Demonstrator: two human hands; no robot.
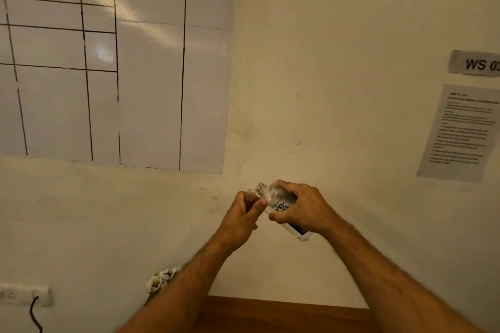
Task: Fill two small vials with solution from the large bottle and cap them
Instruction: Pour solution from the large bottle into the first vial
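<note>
Both hands are raised in front of the wall. My left hand [244, 211] grips a small amber vial [251, 195], of which only the open mouth and upper part show above the fingers. My right hand [303, 208] holds the large clear bottle [280, 205], uncapped and tilted to the left, its threaded neck right next to the vial's mouth. The bottle has a white label with dark letters and a blue patch near its base. No second vial and no caps are in view.
A wooden tabletop edge [284, 311] shows at the bottom. White artificial flowers [162, 278] stand at lower left, near a wall socket with a black cable [24, 296]. On the wall hang a gridded whiteboard sheet [116, 62], a "WS 03" sign [476, 63] and a printed notice [460, 132].
</note>
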